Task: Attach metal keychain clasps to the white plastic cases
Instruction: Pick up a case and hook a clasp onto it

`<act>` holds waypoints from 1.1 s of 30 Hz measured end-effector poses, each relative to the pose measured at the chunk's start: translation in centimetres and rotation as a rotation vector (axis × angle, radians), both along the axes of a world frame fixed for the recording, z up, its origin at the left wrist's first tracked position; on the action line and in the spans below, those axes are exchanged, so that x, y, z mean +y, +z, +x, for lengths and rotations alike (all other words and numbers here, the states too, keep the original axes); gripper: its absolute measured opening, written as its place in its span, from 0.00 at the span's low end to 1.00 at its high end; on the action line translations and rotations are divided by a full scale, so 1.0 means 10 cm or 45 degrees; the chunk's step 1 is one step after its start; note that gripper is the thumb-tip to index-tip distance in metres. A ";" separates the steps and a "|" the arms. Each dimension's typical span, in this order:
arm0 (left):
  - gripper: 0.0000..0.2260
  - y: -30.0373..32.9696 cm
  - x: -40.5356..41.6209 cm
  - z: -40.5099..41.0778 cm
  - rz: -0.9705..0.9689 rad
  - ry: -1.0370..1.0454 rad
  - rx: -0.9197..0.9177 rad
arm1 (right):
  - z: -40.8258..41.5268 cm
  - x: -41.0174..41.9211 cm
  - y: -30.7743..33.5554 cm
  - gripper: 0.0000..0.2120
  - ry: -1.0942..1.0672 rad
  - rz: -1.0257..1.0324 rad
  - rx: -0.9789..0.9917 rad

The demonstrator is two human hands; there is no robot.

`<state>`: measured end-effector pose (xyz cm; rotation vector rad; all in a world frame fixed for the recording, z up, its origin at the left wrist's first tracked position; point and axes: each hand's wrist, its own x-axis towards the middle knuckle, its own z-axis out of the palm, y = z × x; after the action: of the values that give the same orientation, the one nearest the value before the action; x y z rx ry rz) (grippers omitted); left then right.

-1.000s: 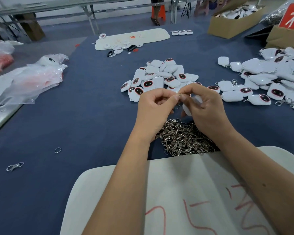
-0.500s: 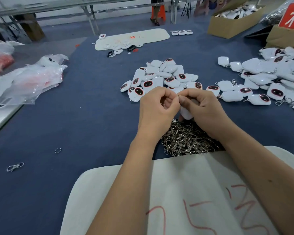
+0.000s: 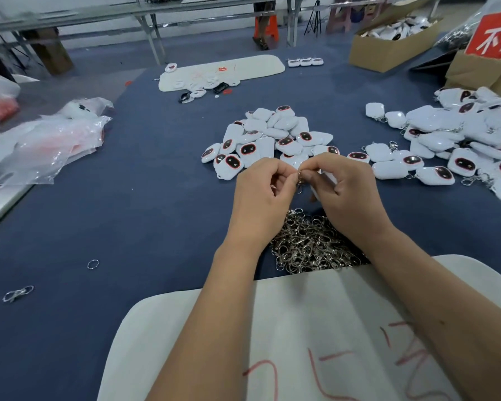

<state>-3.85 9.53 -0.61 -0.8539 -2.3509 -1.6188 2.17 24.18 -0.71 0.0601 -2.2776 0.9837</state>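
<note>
**benchrat:** Metal on plastic, mid-fit. Both hands are up over the blue desk (image 3: pixel 128 221), fingertips meeting. The left hand (image 3: pixel 262 198) has its fingers curled, pinching the top of one clasp (image 3: pixel 300 182), which hangs down between the two hands. The right hand (image 3: pixel 350 195) is wrapped round a white case (image 3: pixel 329 178); only a sliver of it shows past the knuckles.

**loopy_k:** So where's the case relative to the clasp?

**benchrat:** Just at 3 o'clock from it, touching or nearly so, can't tell which. The clasp's long axis runs roughly 12 to 6, dangling. The case's own axis is mostly hidden in the palm. My guess is the ring end is being worked onto the case's corner right where the two thumbs meet, so the left hand is the one doing the feeding and the right one only steadies.

**loopy_k:** Stock situation?

**benchrat:** Heap of loose clasps (image 3: pixel 310 244) at 6 o'clock of the hands, right under them, against the edge of a white board (image 3: pixel 301 328) with red scribble. Pile of bare cases (image 3: pixel 268 140) at 12. Bigger pile with clasps on (image 3: pixel 457 140) out at 2 o'clock. One stray clasp (image 3: pixel 18 293) and a split ring (image 3: pixel 93 264) sit well apart at 8 o'clock.
</note>
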 end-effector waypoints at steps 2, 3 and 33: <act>0.05 -0.01 0.00 -0.01 -0.046 0.006 0.020 | 0.00 0.02 -0.01 0.06 -0.009 0.086 0.031; 0.05 -0.02 0.00 -0.02 -0.063 0.009 0.036 | 0.00 0.03 -0.01 0.06 -0.015 0.133 0.048; 0.05 -0.05 0.07 0.01 -0.081 0.048 0.156 | 0.01 0.03 0.00 0.05 -0.043 0.035 0.047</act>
<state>-3.71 10.20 -1.08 -0.8880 -2.3305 -1.4417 2.24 24.50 -0.69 0.0512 -2.2517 0.9269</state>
